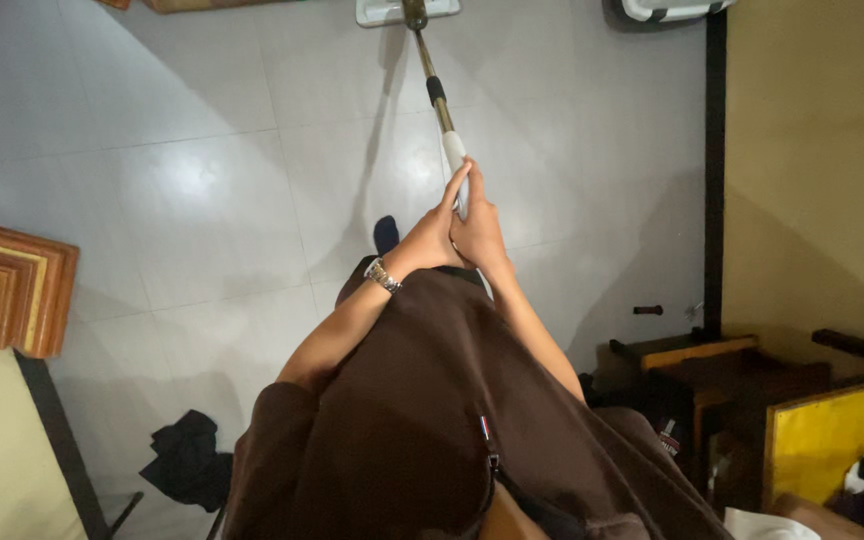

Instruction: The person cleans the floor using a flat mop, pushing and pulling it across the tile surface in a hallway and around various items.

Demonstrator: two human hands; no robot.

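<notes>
Both hands (460,228) grip mop handle (435,90), mop head (392,11) far ahead

Overhead view. At frame centre, left hand (432,238) and right hand (479,232) together grip the white end of a mop handle (436,95), which runs to the mop head (382,11) at the top edge. Pale tiled floor (182,190); dark cloth (190,458) lower left; wristwatch (383,275) on left wrist.
</notes>
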